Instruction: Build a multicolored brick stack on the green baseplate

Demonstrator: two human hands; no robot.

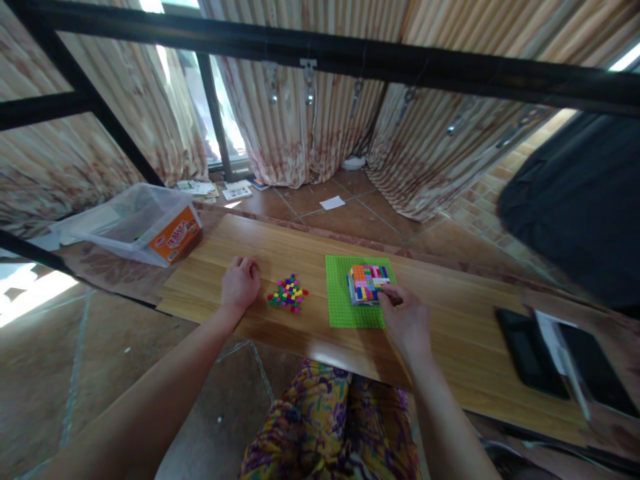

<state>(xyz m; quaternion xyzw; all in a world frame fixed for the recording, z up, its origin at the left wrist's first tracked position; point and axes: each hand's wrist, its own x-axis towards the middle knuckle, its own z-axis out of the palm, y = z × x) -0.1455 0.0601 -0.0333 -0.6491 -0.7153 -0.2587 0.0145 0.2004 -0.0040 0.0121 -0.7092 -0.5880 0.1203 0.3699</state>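
Note:
A block built of many-coloured toy bricks (369, 283) stands on a green studded baseplate (340, 313). My right hand (406, 319) is at the block's near right corner, thumb and fingers pinched together there. Whatever may be between those fingertips is too small to make out. To the left, a loose pile of tiny coloured bricks (289, 293) lies on the wooden table. Beside that pile my left hand (241, 283) rests on the tabletop, its fingers curled into a loose fist, with no object showing in it.
The narrow wooden table (295, 340) runs from left to right. At its far left stands a clear plastic bin (125, 247) with an orange label. Dark flat devices (530, 350) and a white pen-like stick lie at the right. A black metal bar (350, 50) crosses above.

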